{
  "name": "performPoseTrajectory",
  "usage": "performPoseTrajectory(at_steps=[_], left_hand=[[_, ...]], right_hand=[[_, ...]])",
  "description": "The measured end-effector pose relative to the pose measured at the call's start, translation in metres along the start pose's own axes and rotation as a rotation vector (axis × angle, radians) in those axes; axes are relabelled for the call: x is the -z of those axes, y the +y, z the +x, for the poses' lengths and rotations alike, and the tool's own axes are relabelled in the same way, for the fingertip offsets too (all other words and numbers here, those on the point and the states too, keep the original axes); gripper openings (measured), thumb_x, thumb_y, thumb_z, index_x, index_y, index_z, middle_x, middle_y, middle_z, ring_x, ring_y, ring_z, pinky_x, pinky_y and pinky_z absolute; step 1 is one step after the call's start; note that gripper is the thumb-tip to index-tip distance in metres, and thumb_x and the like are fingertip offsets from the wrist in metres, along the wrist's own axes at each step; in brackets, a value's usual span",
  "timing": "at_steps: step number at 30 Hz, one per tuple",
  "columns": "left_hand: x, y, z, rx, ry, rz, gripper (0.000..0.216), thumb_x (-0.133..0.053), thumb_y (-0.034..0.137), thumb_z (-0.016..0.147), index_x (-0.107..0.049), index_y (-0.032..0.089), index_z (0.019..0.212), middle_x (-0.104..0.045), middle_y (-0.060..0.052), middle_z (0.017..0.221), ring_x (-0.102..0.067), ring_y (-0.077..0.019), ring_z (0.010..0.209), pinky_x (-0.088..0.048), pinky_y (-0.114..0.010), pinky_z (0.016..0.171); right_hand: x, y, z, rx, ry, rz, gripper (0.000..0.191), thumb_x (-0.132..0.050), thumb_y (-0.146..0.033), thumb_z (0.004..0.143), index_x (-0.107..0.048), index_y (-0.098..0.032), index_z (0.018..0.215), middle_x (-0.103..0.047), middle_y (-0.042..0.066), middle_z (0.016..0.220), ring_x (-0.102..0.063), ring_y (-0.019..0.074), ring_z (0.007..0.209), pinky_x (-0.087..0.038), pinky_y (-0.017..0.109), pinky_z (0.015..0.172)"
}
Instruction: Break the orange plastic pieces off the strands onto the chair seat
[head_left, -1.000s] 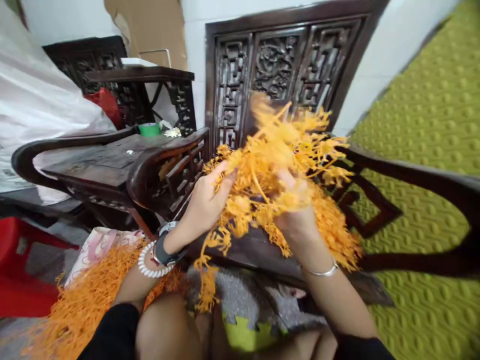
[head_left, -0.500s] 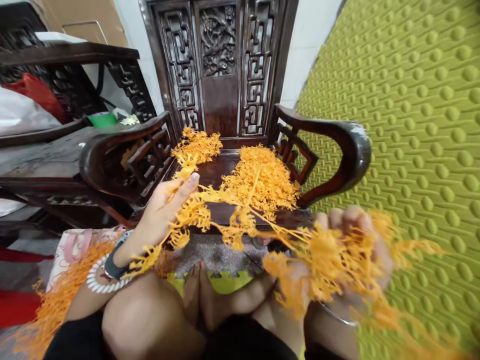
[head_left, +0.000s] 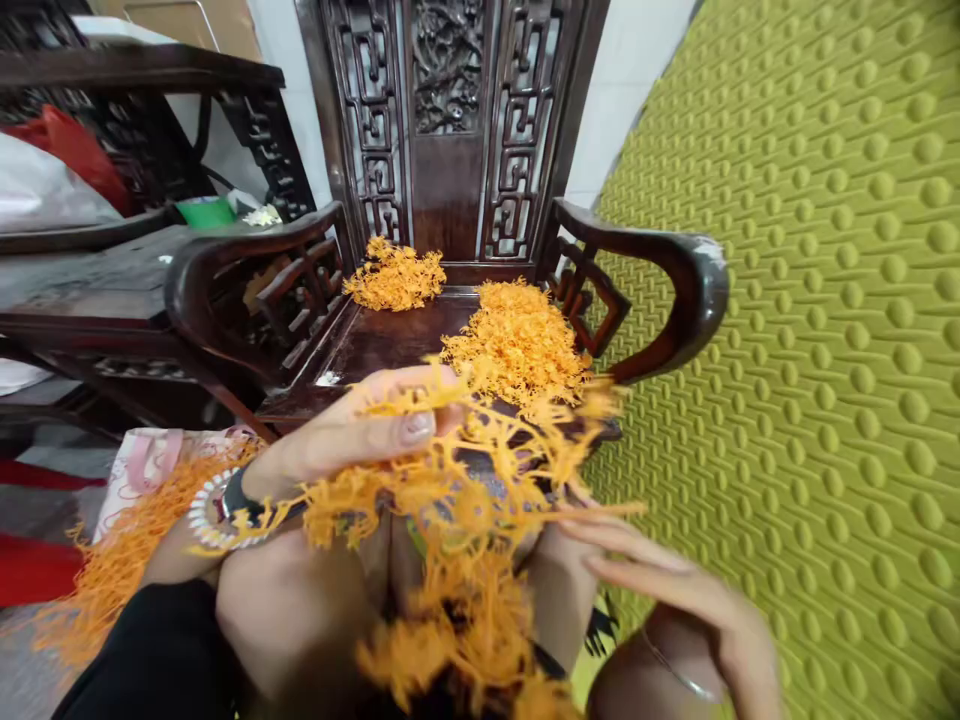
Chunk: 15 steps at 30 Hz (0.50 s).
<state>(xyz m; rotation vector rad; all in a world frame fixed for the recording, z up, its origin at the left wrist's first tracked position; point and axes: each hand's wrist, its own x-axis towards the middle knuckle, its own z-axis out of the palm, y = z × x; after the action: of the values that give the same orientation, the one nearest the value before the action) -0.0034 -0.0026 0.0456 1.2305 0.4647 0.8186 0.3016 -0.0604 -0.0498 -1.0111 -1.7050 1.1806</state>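
Note:
My left hand (head_left: 352, 435) pinches a tangled bunch of orange plastic sprigs (head_left: 465, 500) between thumb and fingers, just in front of a carved dark wooden chair (head_left: 450, 120). The bunch hangs down over my knees, blurred at its lower end. My right hand (head_left: 675, 590) is low at the right, fingers stretched out and apart, its fingertips touching a thin orange stem of the bunch. Two heaps of the same orange sprigs lie on the chair seat: a small heap (head_left: 396, 275) at the back left, a larger heap (head_left: 521, 345) at the right.
A big pile of orange sprigs (head_left: 112, 560) lies on a pink bag at my left. A dark wooden side table (head_left: 90, 290) stands left of the chair, with a green tape roll (head_left: 204, 211). A green embossed mat (head_left: 810, 300) covers the floor at the right.
My right hand has let go of the bunch it gripped and now stretches open, lower down. The bunch has swung back to the middle, under my left hand. The view has tilted down slightly.

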Motion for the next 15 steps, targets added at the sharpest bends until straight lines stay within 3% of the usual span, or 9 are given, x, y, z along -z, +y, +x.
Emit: performPoseTrajectory(at_steps=[2, 4, 6, 8, 10, 12, 15], left_hand=[[0.002, -0.005, 0.003, -0.015, -0.082, 0.055, 0.037, -0.069, 0.046, 0.075, -0.064, 0.023, 0.103, -0.066, -0.003, 0.089, -0.064, -0.0177, 0.085, -0.052, -0.025, 0.071], [0.004, -0.010, 0.010, -0.005, -0.214, 0.153, 0.052, -0.066, 0.051, 0.076, -0.057, 0.025, 0.120, -0.062, -0.006, 0.117, -0.060, -0.0244, 0.106, -0.051, -0.033, 0.083], [0.005, -0.012, 0.017, 0.022, -0.337, 0.332, 0.063, -0.067, 0.047, 0.076, -0.048, 0.026, 0.131, -0.055, -0.007, 0.131, -0.056, -0.0262, 0.114, -0.049, -0.035, 0.089], [0.005, -0.012, 0.022, 0.029, -0.422, 0.573, 0.067, -0.069, 0.037, 0.076, -0.041, 0.025, 0.136, -0.055, -0.006, 0.131, -0.056, -0.0243, 0.113, -0.047, -0.032, 0.092], [0.008, -0.010, 0.023, -0.036, -0.403, 0.819, 0.058, -0.065, 0.024, 0.078, -0.045, 0.023, 0.133, -0.058, -0.005, 0.127, -0.057, -0.0209, 0.111, -0.044, -0.030, 0.096], [0.014, -0.008, 0.021, -0.114, -0.300, 1.008, 0.046, -0.060, 0.015, 0.078, -0.054, 0.022, 0.124, -0.060, -0.003, 0.124, -0.056, -0.0190, 0.111, -0.041, -0.028, 0.098], [0.026, -0.005, 0.011, -0.088, -0.129, 1.161, 0.040, -0.060, 0.013, 0.075, -0.064, 0.024, 0.113, -0.068, -0.001, 0.106, -0.064, -0.0158, 0.090, -0.048, -0.024, 0.081]], right_hand=[[-0.002, -0.002, 0.009, 0.038, 0.115, 0.163, 0.027, -0.066, -0.053, 0.068, -0.074, -0.034, 0.086, -0.072, 0.010, 0.084, -0.068, 0.0321, 0.089, -0.051, 0.050, 0.088], [-0.018, -0.004, 0.020, 0.126, 0.308, 0.359, 0.040, -0.077, -0.048, 0.057, -0.071, -0.032, 0.093, -0.072, 0.007, 0.091, -0.067, 0.0300, 0.087, -0.053, 0.045, 0.085], [-0.039, -0.008, 0.032, 0.103, 0.316, 0.505, 0.054, -0.083, -0.043, 0.049, -0.068, -0.029, 0.099, -0.070, 0.005, 0.093, -0.067, 0.0261, 0.081, -0.055, 0.039, 0.077], [-0.055, -0.014, 0.041, -0.013, 0.261, 0.609, 0.043, -0.082, -0.039, 0.055, -0.067, -0.026, 0.093, -0.067, 0.002, 0.075, -0.063, 0.0172, 0.061, -0.053, 0.029, 0.059], [-0.057, -0.018, 0.046, -0.092, 0.218, 0.698, 0.023, -0.074, -0.037, 0.067, -0.066, -0.021, 0.082, -0.053, -0.003, 0.053, -0.046, 0.0076, 0.040, -0.041, 0.019, 0.041], [-0.046, -0.018, 0.042, -0.122, 0.177, 0.695, 0.018, -0.068, -0.035, 0.075, -0.066, -0.018, 0.077, -0.036, -0.008, 0.042, -0.026, 0.0025, 0.033, -0.025, 0.015, 0.034], [-0.019, -0.016, 0.023, -0.203, -0.007, 0.423, 0.022, -0.061, -0.036, 0.082, -0.069, -0.015, 0.084, -0.033, -0.008, 0.040, -0.023, 0.0025, 0.035, -0.020, 0.016, 0.036]])
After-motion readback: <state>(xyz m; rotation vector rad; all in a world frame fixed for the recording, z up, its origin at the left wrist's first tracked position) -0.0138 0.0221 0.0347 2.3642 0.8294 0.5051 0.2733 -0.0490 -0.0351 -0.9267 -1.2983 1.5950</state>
